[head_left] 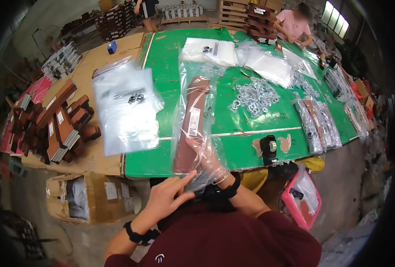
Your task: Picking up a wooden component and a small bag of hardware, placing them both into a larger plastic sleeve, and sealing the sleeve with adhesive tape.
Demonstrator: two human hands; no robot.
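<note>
Resting the right hand [208, 158] inside the near end of a clear plastic bag [177, 129], fingers extended along a brown board [186, 153], not showing clearly whether gripping it. Holding the left hand [170, 196] half open at the bag's near edge, thumb parted from forefinger, gripping nothing visible. Showing the board lying lengthwise in the bag on the green tabletop [162, 51], long, flat and smooth, bearing a white label [194, 122]. Catching glare in the thin, wrinkled film, partly veiling board and right hand. Spreading slick, flat bags [126, 120] to the left, beside a jumbled heap of brown pieces [64, 127]. Scattering small ring-shaped parts [256, 95] to the far right, beyond a black tape dispenser [267, 151]. Lining up film-wrapped boards [315, 124] farther right. Stacking whitish bags [208, 51] at the far side.
</note>
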